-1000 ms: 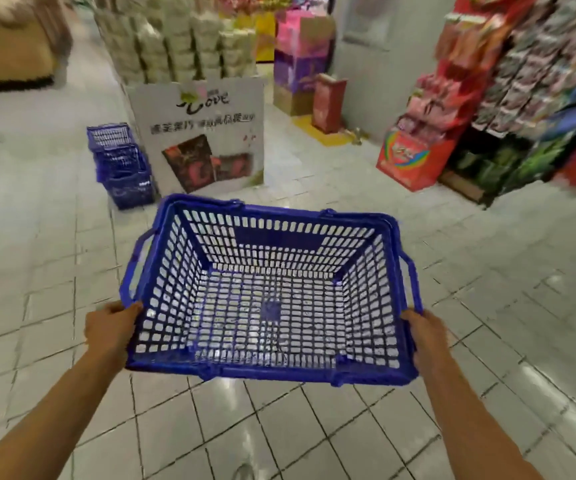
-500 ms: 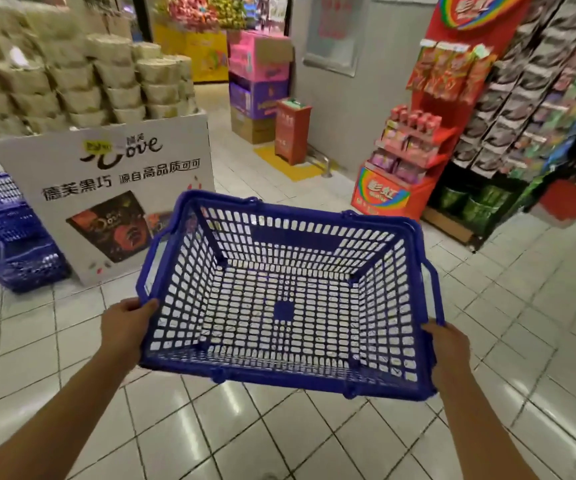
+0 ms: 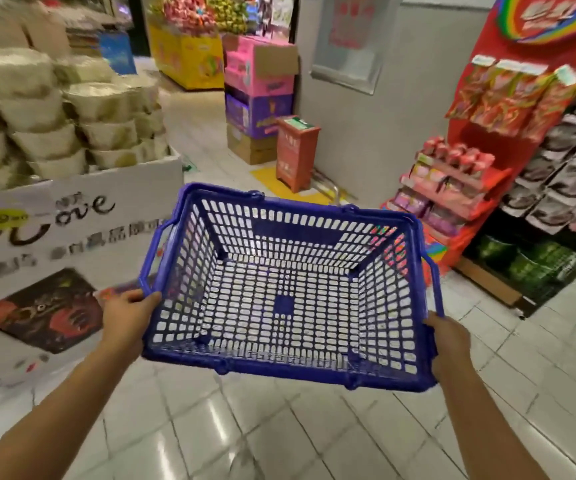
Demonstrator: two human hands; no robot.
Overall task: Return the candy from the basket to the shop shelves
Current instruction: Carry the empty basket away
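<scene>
While both hands grip it, left hand point(image 3: 125, 315) and right hand point(image 3: 447, 344) at its near corners, I see the blue perforated plastic basket point(image 3: 290, 367) mid-frame, red candy shelves point(image 3: 466, 174) at right.

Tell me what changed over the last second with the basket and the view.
The view swung right and nearer: the red candy rack grew larger, while the white display box slid left. Unchanged: left hand and right hand grip the near corners of the blue basket, which holds nothing.

Blue basket point(image 3: 290, 368) between both hands
</scene>
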